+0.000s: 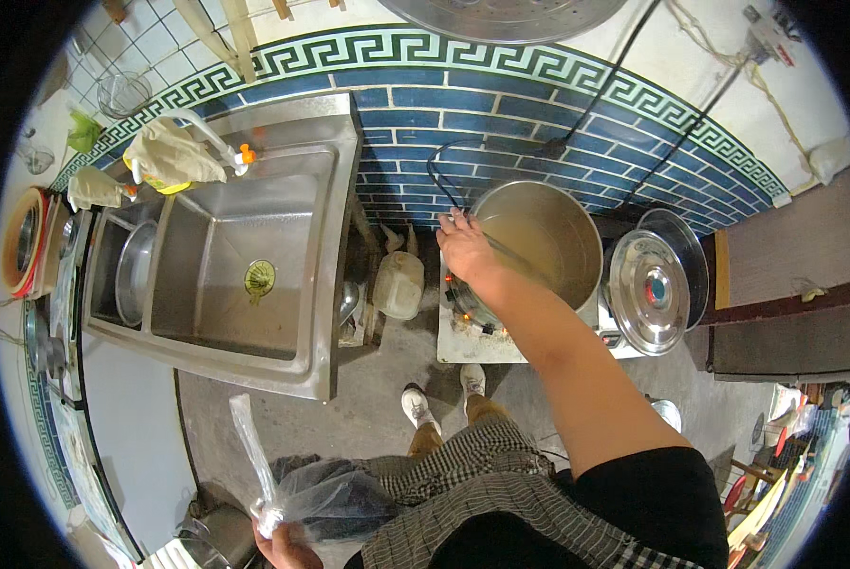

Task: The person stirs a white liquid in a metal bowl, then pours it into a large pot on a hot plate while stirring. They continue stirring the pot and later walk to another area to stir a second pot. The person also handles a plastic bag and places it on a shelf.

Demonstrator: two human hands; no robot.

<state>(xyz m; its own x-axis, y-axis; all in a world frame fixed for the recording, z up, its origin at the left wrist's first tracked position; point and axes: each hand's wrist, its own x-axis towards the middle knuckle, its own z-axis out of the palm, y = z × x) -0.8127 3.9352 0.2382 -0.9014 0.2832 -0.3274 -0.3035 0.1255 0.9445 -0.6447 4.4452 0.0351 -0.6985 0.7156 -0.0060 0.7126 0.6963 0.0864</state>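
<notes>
My right hand [464,245] is at the left rim of a deep metal pot [592,220], its fingers around the upper end of a thin rod [507,249]. The rod slants down into the cloudy, pale brown liquid [532,231] in the pot; it looks like an immersion heater. A black cord [432,167] loops from the hand towards a dark connector [554,148]. Low at the left, my left hand [283,548], partly cut off by the frame, grips the bunched neck of a clear plastic bag [339,498]. What the bag holds is unclear.
Small orange glows show at the edge of the stove [478,348] under the pot. A steel lid [649,291] leans against a dark basin [688,249]. A steel sink [236,242] with a white tap [208,135] stands left; a plastic jug [399,284] sits between.
</notes>
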